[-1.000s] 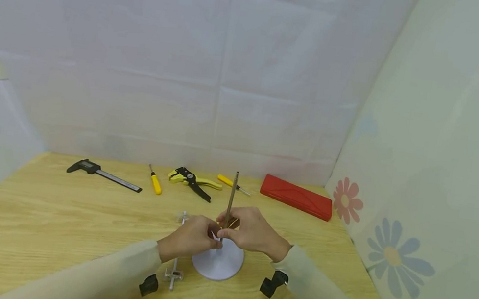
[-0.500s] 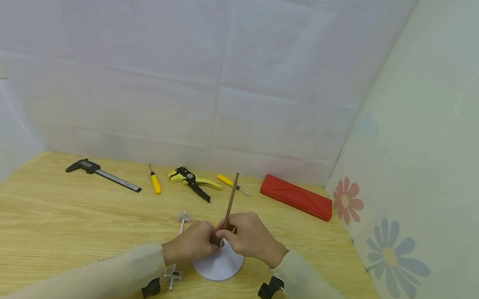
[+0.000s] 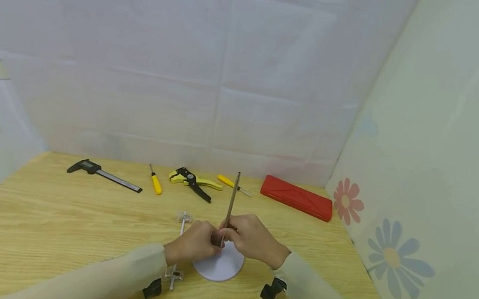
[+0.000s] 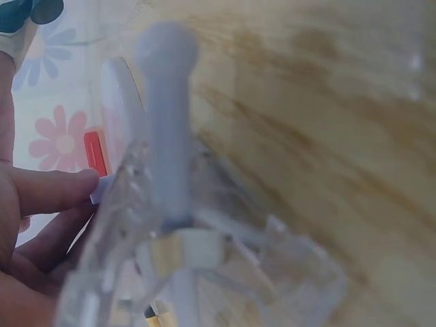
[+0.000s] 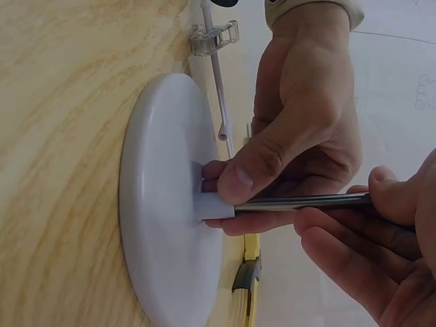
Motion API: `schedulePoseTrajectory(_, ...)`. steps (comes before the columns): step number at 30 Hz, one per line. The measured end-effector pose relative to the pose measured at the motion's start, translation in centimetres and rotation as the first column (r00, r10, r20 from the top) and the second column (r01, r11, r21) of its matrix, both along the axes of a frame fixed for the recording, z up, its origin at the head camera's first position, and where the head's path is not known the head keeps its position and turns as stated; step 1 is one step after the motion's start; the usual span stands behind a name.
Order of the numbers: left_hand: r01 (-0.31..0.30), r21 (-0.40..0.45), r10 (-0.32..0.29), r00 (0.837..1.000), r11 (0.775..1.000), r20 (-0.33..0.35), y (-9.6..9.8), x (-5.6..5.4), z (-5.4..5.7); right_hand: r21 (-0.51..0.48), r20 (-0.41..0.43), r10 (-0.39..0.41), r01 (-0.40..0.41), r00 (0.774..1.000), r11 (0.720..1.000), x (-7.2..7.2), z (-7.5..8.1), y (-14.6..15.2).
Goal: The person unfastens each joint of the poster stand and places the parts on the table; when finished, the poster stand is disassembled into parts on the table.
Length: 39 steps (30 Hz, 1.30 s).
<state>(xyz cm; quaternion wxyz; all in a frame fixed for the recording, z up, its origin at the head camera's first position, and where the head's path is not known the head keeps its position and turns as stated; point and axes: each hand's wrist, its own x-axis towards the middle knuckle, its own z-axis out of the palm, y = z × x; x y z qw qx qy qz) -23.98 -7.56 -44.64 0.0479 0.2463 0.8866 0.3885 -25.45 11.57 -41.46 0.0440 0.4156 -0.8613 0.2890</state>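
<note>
A thin metal rod (image 3: 233, 193) stands nearly upright, leaning slightly right, over a round white base (image 3: 219, 265). My right hand (image 3: 253, 240) pinches the rod between thumb and fingers. Lower down, my left hand (image 3: 194, 247) grips the base's short white collar (image 5: 216, 206) between thumb and fingers. In the right wrist view the rod's lower end meets that collar; how deep it sits inside is hidden. Left of the base lies a thin white bar (image 3: 181, 229) with clear plastic clips (image 3: 174, 274), which looms blurred in the left wrist view.
Along the back lie a digital caliper (image 3: 103, 174), a yellow screwdriver (image 3: 155, 182), yellow-black wire strippers (image 3: 193, 182), another yellow screwdriver (image 3: 227, 181) and a red case (image 3: 296, 197). A white sheet (image 3: 162, 86) hangs behind; a flowered wall (image 3: 432, 166) stands at right.
My right hand has shifted slightly lower, its fingers closer round the rod. The left hand has moved a little rightward at the collar. The tools have stayed put.
</note>
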Motion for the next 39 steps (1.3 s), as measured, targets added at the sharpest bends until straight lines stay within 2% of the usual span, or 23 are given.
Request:
schedulePoseTrajectory(4, 0.003, 0.000, -0.003, 1.000, 1.000, -0.009, 0.1, 0.0, -0.1, 0.006, -0.005, -0.011, 0.011, 1.000, 1.000, 0.1, -0.3, 0.2)
schedulePoseTrajectory(11, -0.003, 0.011, 0.003, 1.000, 1.000, 0.021, 0.1, -0.1, -0.2, 0.005, -0.119, -0.006, 0.007, 0.993, 1.000, 0.4, -0.6, 0.1)
schedulePoseTrajectory(16, 0.004, 0.024, -0.004, 1.000, 1.000, -0.001, 0.0, 0.0, -0.2, -0.044, -0.124, -0.010, 0.004, 0.992, 0.999, 0.5, -1.0, 0.1)
schedulePoseTrajectory(23, 0.008, 0.041, -0.009, 1.000, 0.999, 0.018, 0.0, 0.2, -0.2, -0.035, -0.248, 0.012, -0.021, 0.969, 0.999, 0.6, -1.5, -0.1)
schedulePoseTrajectory(29, 0.014, 0.059, -0.015, 1.000, 0.998, 0.017, 0.1, 0.2, -0.2, -0.062, -0.218, -0.009, -0.005, 0.976, 0.998, 0.4, -1.6, -0.1)
schedulePoseTrajectory(36, 0.001, 0.076, -0.005, 0.999, 0.997, 0.044, 0.2, 0.3, -0.6, -0.029, -0.272, 0.010, -0.018, 0.962, 0.999, 0.6, -1.6, -0.1)
schedulePoseTrajectory(39, -0.004, 0.072, 0.001, 0.999, 0.997, 0.045, 0.1, 0.4, -0.6, -0.046, -0.256, 0.011, -0.023, 0.967, 0.999, 0.5, -1.5, -0.2)
